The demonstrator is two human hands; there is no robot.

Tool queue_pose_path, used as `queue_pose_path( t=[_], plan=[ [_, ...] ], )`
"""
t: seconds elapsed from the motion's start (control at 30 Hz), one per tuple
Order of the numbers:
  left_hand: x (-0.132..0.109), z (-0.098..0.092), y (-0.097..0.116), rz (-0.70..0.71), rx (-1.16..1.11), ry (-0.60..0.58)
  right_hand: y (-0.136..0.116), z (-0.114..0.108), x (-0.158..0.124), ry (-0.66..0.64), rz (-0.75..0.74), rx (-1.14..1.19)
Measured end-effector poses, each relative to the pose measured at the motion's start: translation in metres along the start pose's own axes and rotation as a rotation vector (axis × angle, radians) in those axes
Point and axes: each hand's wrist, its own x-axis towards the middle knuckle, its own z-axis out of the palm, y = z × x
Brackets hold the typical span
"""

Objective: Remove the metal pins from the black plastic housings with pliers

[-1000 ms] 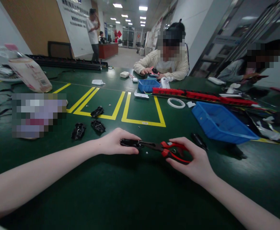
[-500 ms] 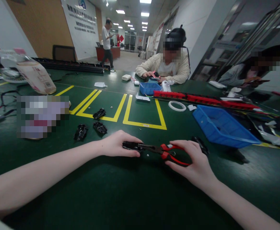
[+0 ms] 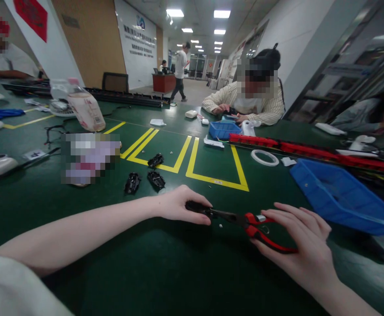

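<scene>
Pinched between the thumb and fingers of my left hand (image 3: 179, 205) is a small black plastic part (image 3: 197, 208), partly hidden by the fingers. Red-and-black long-nose pliers (image 3: 251, 224) meet its right end with their jaws. My right hand (image 3: 305, 241) is around the plier handles, thumb on the lower one, some fingers stretched out along the upper one. A tiny pale bit (image 3: 221, 225) lies on the green table just below the jaws. Beyond my left hand lie three similar black parts: a left one (image 3: 133, 183), a right one (image 3: 156, 180) and a farther one (image 3: 155, 160).
A large blue bin (image 3: 346, 197) stands to the right, near a white ring (image 3: 264, 158) and a long red strip (image 3: 297, 149). Yellow tape (image 3: 216, 181) marks the table. At left stands a bottle (image 3: 86, 107). Across the table sits a person (image 3: 244, 101) behind a small blue bin (image 3: 225, 130).
My view has swung left, so the scene sits farther right. My right hand's upper fingers have straightened somewhat on the pliers. The jaws remain at the black part. Another person shows at far left.
</scene>
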Motion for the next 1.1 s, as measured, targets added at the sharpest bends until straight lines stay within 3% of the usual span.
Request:
queue_pose_path(
  t=[0.27,0.53,0.8,1.1],
  plan=[
    [0.0002,0.0018,-0.0002,0.042,0.103,-0.017,-0.0009,0.0054,-0.0024,-0.055,0.060,0.158],
    [-0.0018,0.0045,-0.0007,0.068,0.076,0.222,0.0024,0.0025,-0.0066,-0.051,0.183,0.185],
    [-0.0010,0.0048,0.0007,0.183,0.139,0.180,0.0017,0.0048,-0.0031,-0.050,0.206,0.223],
    [0.0006,0.0050,-0.0027,0.143,0.181,0.096,-0.0032,0.0031,-0.0005,-0.038,0.188,0.230]
  ],
)
